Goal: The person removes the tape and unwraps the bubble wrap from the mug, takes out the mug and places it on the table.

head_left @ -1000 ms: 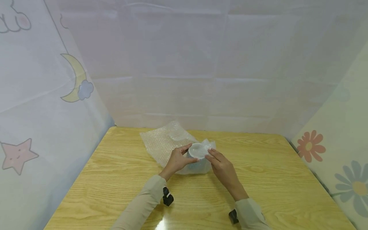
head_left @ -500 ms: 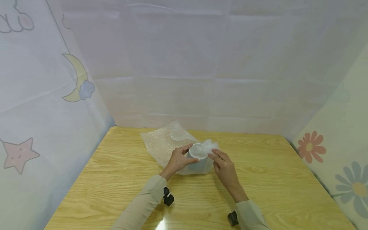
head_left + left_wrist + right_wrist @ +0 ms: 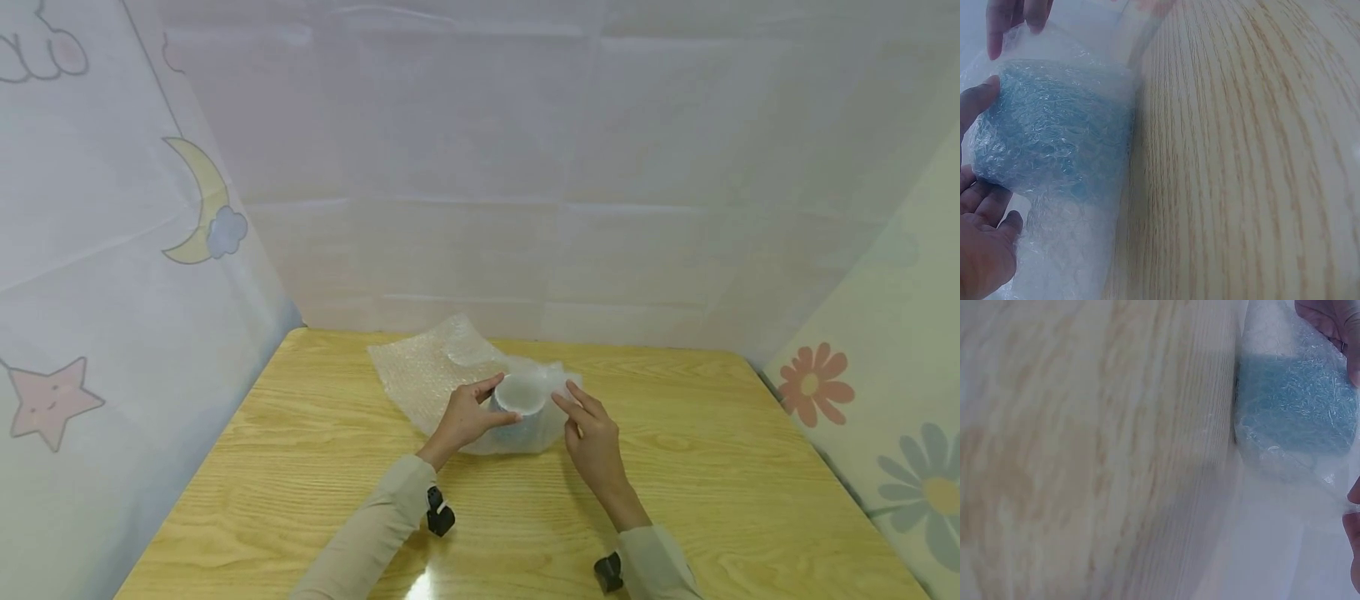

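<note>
- The wooden table [image 3: 247,475] spreads beneath everything, its wood grain running up to the pale backdrop [image 3: 480,192].
- The bubble wrap [image 3: 420,367] lies on the table, its flat part stretching beyond the left hand toward the backdrop; the rest goes around a round container.
- The left hand [image 3: 465,417] grips this container through the wrap from the left side, thumb along the near side of the rim and fingers at the far side.
- The right hand [image 3: 596,446] pinches a loose end of the wrap between thumb and fingertips, just to the right of the container and apart from it.
- The round container [image 3: 519,392], blue outside and whitish within, sits on its wrap between the two hands, within the left hand's grip, its round mouth facing up.
</note>
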`<state>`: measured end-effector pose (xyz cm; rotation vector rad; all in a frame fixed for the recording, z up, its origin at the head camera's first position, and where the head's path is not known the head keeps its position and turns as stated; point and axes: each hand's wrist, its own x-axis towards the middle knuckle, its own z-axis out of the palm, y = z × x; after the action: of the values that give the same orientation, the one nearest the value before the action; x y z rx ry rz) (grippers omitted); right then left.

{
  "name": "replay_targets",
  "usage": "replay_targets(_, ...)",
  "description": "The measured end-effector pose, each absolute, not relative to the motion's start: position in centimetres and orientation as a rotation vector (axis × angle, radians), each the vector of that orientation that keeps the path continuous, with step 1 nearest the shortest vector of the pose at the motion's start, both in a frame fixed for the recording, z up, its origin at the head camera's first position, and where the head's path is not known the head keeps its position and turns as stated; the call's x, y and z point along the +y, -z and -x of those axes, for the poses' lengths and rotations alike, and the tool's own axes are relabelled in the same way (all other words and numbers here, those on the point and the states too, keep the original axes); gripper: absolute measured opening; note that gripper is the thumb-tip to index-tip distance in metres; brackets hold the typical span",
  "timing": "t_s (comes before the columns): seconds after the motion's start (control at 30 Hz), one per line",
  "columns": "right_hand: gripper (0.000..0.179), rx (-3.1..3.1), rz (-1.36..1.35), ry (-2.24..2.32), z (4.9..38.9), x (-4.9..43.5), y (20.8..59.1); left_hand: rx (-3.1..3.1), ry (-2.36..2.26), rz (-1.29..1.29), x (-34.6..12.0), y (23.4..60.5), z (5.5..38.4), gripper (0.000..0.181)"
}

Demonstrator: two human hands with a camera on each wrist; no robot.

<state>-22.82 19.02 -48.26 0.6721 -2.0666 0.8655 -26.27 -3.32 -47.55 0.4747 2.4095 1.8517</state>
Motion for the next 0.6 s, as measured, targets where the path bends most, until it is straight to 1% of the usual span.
replay_targets(0.3, 0.054, -2.086, -0.574, -0.89, 22.96, 19.21, 47.95, 2.402, -1.884, -0.503, -3.26, 47.6, 26.49, 0.078)
replay_targets(0.6, 0.054, -2.075, -0.434, -0.978, 22.82, 19.54, 47.92, 2.4, -1.88, -0.48, -3.34, 47.31, 25.96, 0.079)
